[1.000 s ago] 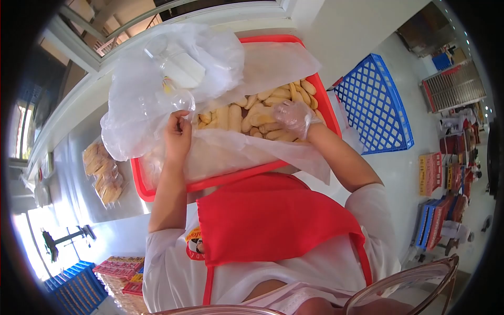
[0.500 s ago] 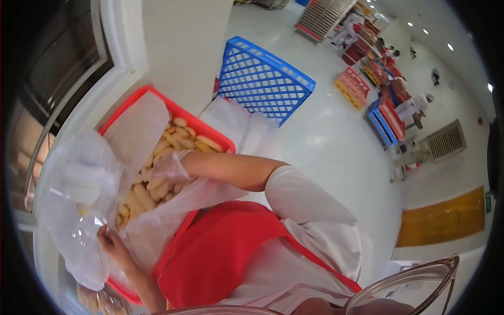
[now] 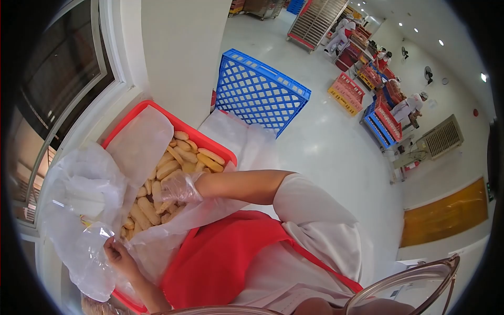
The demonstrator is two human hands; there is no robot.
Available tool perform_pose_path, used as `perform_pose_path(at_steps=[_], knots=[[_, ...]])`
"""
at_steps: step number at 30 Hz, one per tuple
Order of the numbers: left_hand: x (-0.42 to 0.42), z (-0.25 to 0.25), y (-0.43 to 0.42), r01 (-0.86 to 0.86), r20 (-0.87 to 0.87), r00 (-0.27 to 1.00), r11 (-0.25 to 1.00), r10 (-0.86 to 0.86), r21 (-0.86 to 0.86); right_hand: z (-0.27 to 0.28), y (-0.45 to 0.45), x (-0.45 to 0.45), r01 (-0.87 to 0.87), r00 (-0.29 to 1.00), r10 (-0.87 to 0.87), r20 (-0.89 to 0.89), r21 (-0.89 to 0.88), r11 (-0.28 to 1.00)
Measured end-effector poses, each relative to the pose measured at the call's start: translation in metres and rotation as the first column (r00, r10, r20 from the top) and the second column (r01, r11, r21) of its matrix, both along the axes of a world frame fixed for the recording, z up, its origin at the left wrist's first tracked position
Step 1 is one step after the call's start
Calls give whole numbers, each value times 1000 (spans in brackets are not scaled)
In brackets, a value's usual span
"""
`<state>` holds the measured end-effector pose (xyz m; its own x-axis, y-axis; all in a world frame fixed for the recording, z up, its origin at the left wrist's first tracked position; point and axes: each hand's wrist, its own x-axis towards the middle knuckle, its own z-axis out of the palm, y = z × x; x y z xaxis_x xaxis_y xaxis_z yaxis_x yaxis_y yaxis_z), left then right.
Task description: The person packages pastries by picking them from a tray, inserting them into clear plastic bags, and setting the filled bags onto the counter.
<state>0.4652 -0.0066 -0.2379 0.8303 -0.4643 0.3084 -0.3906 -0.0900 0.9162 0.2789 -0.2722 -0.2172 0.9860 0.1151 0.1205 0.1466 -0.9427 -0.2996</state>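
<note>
A bakery workroom (image 3: 336,173), apparently: golden finger-shaped biscuits (image 3: 148,211) lie around the gloved right grip (image 3: 177,187). Far beyond it stand a tall metal rack (image 3: 315,23) and white-clothed workers (image 3: 403,109).

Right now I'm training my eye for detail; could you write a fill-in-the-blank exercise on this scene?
The rectangular plastic tray holding finger-shaped golden biscuits is coloured ____.
The clear-gloved hand is the person's ____ one.
The other hand, beside crinkled clear plastic, wears ____ glove.
Beyond the tray stands a lattice-sided plastic crate coloured ____.
Missing words: red; right; no; blue.
</note>
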Motion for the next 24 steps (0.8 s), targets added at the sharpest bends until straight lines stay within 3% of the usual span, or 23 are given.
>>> perform_pose_path(at_steps=[3,6,8,10,12,15,17,20,23,24], knots=[[1,0,-2,-37,93,995,998,33,43,-3,-7,5,156,978,-145,-148,64,986],[7,-7,-1,-86,223,974,984,50,155,12,-10,-7,-40,995,37,-95,-22,999],[12,-19,2,-83,201,978,987,54,138,9,-13,-13,85,988,-65,-141,140,987],[0,0,-3,-77,180,983,982,45,172,47,-6,-16,365,913,-268,-309,320,875],[1,-3,-5,-54,15,998,992,53,115,29,-19,-13,330,939,-341,-43,397,857],[-2,3,-8,-47,-21,999,993,49,109,85,-4,-2,272,948,-311,-60,658,702],[-5,4,-10,-24,-41,999,998,27,52,16,-25,-1,200,941,-299,155,458,867],[-6,7,-10,4,-55,998,1000,-4,8,27,-15,6,301,940,-227,-254,311,901],[-7,8,-9,-11,-34,999,1000,11,-4,20,-27,6,168,912,-127,-391,72,983],[-8,9,-9,-14,-37,999,1000,13,-3,13,-27,4,110,953,-103,-284,8,994]])
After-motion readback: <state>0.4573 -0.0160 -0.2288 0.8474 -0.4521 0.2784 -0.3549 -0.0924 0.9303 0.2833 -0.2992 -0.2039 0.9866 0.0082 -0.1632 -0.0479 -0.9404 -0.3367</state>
